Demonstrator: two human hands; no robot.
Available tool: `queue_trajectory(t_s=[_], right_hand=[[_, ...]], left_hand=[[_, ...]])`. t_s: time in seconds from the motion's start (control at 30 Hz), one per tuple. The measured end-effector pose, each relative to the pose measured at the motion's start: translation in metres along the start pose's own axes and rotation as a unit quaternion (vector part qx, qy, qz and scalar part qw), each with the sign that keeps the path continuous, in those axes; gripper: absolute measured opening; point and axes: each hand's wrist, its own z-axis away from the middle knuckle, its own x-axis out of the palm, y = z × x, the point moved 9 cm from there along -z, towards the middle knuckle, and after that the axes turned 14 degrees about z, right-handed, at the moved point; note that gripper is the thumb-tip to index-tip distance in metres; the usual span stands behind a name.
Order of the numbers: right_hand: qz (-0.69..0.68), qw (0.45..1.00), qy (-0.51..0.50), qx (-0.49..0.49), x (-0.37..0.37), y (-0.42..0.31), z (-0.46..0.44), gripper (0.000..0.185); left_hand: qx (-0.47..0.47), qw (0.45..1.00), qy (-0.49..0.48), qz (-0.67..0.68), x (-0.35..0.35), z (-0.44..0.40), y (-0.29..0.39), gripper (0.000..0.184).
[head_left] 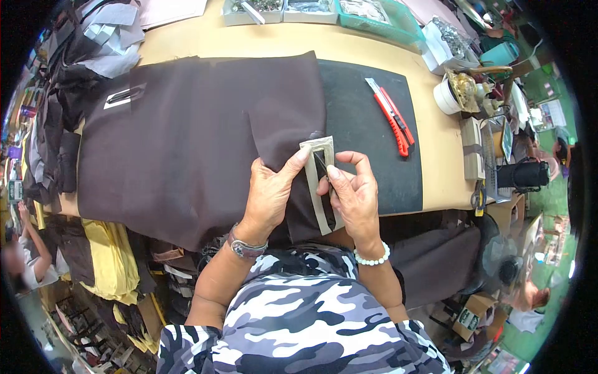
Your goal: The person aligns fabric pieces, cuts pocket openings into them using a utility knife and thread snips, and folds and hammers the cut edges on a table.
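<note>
A large dark brown sheet of material [187,137] lies over the table and a black mat. Near its right edge a pale rectangular frame [313,181] with a long slot stands at a slant. My left hand [271,190] pinches the frame's upper left side and the brown material, thumb on top. On the right side, my right hand [353,190] has its thumb and index finger closed at the slot, on something thin and dark that I cannot make out. Another slotted opening with a pale border [118,98] shows at the sheet's upper left.
A red box cutter [392,118] with its blade out lies on the black mat [367,181]. Trays of small parts [311,11] line the back. A white cup [446,96] stands at the right. At the far left, a person's arm [38,246] is raised.
</note>
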Motion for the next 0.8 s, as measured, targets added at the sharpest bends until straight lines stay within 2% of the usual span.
queue_trajectory(t_s=[0.17, 0.3, 0.43, 0.57, 0.8], right_hand=[[0.061, 0.998, 0.021, -0.027, 0.000, 0.002, 0.000, 0.029], [0.147, 0.987, 0.053, -0.041, 0.000, -0.013, 0.021, 0.030], [0.054, 0.998, 0.015, 0.035, 0.012, -0.004, 0.032, 0.031], [0.078, 0.996, 0.049, -0.009, 0.011, -0.005, 0.031, 0.028], [0.064, 0.989, 0.109, -0.077, 0.011, -0.005, 0.026, 0.028]], left_hand=[[-0.007, 1.000, 0.015, 0.007, -0.005, 0.002, -0.005, 0.019], [0.010, 0.995, 0.086, 0.051, -0.015, 0.004, -0.012, 0.019], [0.041, 0.992, 0.106, 0.061, -0.010, 0.010, -0.012, 0.022], [0.060, 0.989, 0.125, 0.056, -0.008, 0.016, -0.015, 0.023], [0.082, 0.991, 0.088, 0.057, 0.001, 0.026, -0.011, 0.026]])
